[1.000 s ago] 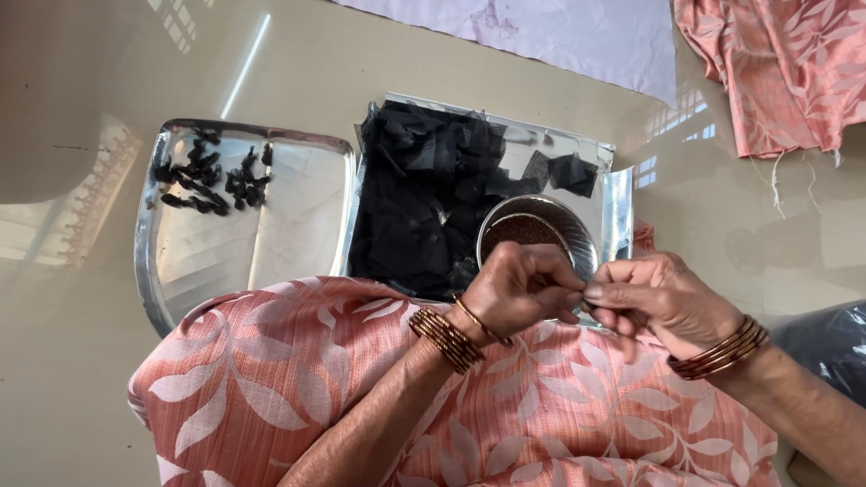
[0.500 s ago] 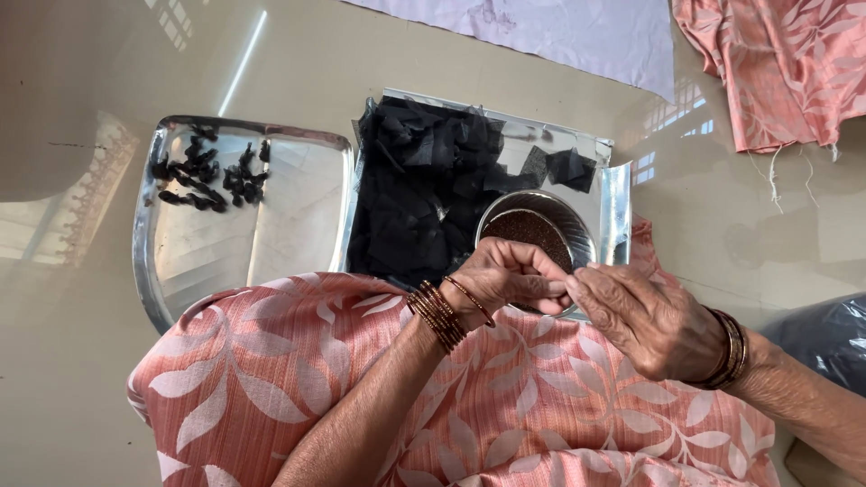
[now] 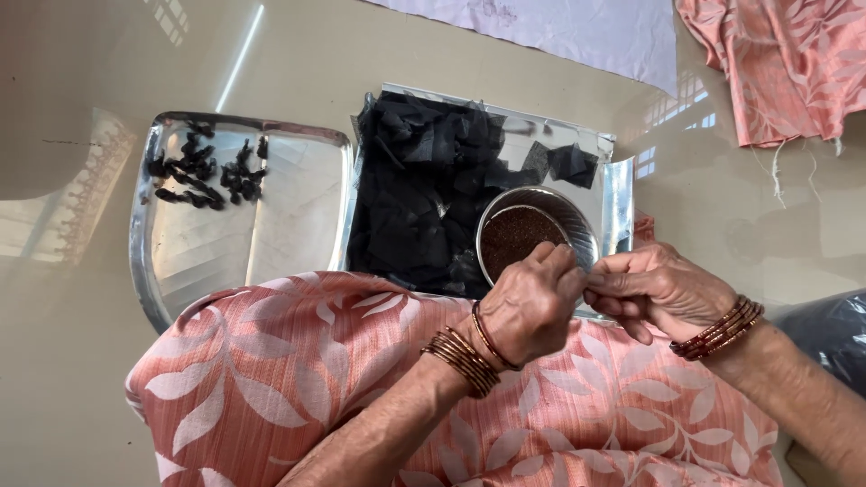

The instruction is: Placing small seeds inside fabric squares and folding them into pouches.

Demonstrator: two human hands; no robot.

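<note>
My left hand and my right hand meet fingertip to fingertip just over the near rim of a round steel bowl holding dark brown grains. Both hands pinch the same small piece, which the fingers hide almost fully. The bowl stands in a steel tray on a heap of black net cloth pieces. Both wrists wear brown bangles. A pink cloth with a white leaf print covers my lap under the hands.
A second steel tray lies to the left with several small black bundles at its far end. A pale cloth and a pink cloth lie at the back. A dark bag sits at the right edge.
My right hand has slid left and turned palm down against the left hand's fingertips. The left hand has shifted slightly right over the bowl's rim.
</note>
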